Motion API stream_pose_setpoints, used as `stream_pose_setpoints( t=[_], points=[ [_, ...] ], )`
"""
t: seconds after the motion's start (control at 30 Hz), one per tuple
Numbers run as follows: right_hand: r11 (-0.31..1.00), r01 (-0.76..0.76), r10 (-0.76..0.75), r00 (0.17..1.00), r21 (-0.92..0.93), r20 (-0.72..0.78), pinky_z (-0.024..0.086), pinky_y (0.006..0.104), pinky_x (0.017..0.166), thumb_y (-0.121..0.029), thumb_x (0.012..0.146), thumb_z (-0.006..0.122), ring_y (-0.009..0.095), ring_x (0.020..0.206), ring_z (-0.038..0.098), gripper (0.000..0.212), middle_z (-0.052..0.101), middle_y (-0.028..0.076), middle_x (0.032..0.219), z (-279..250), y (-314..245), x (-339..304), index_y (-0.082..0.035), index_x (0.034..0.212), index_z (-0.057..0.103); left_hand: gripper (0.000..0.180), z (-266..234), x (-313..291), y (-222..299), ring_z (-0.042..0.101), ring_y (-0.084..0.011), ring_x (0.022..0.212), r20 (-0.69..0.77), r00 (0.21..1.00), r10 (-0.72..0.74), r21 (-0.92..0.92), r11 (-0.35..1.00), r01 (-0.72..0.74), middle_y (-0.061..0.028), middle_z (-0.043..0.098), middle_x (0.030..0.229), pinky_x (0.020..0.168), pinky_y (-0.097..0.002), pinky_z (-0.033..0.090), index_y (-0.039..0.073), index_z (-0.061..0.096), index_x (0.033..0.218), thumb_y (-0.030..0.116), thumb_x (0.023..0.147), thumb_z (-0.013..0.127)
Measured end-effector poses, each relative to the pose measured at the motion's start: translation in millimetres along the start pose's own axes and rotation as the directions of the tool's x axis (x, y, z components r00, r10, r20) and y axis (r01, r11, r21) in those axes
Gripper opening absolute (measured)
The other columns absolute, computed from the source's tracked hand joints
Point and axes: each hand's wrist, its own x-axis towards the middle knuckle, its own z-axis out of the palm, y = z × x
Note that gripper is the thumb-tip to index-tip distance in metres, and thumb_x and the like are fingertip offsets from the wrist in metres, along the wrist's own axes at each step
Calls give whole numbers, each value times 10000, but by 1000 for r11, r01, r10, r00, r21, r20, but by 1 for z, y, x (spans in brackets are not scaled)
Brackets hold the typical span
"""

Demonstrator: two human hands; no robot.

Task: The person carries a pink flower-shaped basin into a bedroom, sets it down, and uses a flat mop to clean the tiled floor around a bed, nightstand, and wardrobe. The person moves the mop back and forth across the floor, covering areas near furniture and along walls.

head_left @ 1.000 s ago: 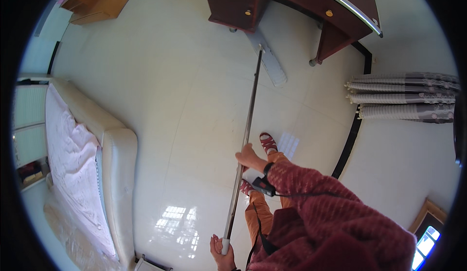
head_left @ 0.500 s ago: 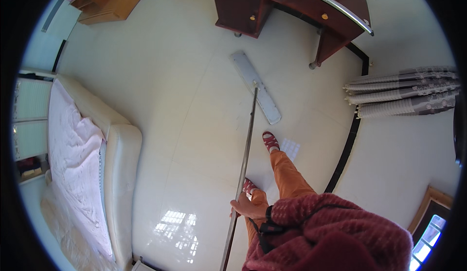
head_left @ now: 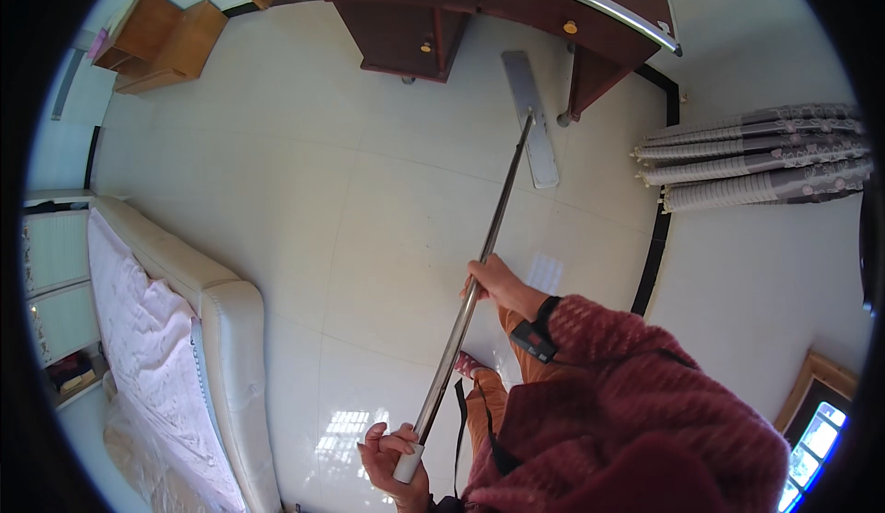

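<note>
A flat mop with a long metal pole [head_left: 502,204] slants across the floor in front of me. Its pale, narrow rectangular head [head_left: 542,158] lies flat on the tiles, the far end close to the opening under the dark red desk. My right hand [head_left: 496,278] is closed around the middle of the pole. Lower down, my left hand [head_left: 392,458] has its fingers curled around the top of the pole, by the white end grip [head_left: 408,464]. Both hands are on the same mop.
The dark red desk [head_left: 406,38] has a metal edge strip and legs near the mop head. A bed [head_left: 230,347] with a pink sheet stands left. A gathered curtain [head_left: 765,158] hangs right. A wooden shelf unit [head_left: 175,47] is at the far left.
The mop head has moved forward and right, toward the desk, and turned slightly. My right hand has moved forward; my left hand has come into view on the pole's top end.
</note>
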Motion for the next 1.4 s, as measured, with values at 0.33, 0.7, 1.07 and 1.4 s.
stream_pose_setpoints(
  t=[0.33,0.7,1.07,1.4],
  points=[
    [994,-99,96,994,-48,-50,543,420,477,-84,817,433,287,539,603,172,519,148,650,46,82,-37,79,813,379,311,-65,-67,19,248,-79,414,-70,997,-12,-173,985,-1,39,250,425,734,-278,418,26,535,925,295,947,381],
    [916,-313,384,865,-251,324,573,400,591,-81,824,451,280,664,631,310,514,164,797,207,261,-187,125,968,269,322,-212,-238,95,268,-94,352,-695,717,62,-71,985,-154,22,232,388,571,-306,443,56,504,848,371,906,467],
    [929,-359,311,887,87,340,566,405,698,-64,824,466,285,781,627,239,528,166,839,142,195,-261,90,930,317,494,-186,-273,140,249,-78,512,-76,863,500,753,596,-279,17,259,565,706,-311,474,-111,364,1178,-60,693,446],
    [862,-195,105,972,467,213,553,401,697,-90,845,444,287,844,621,131,538,147,834,-66,117,-244,39,839,425,318,9,-209,95,179,-94,348,82,996,-14,310,951,-12,39,225,358,518,-259,324,42,533,854,267,969,341]
  ],
)
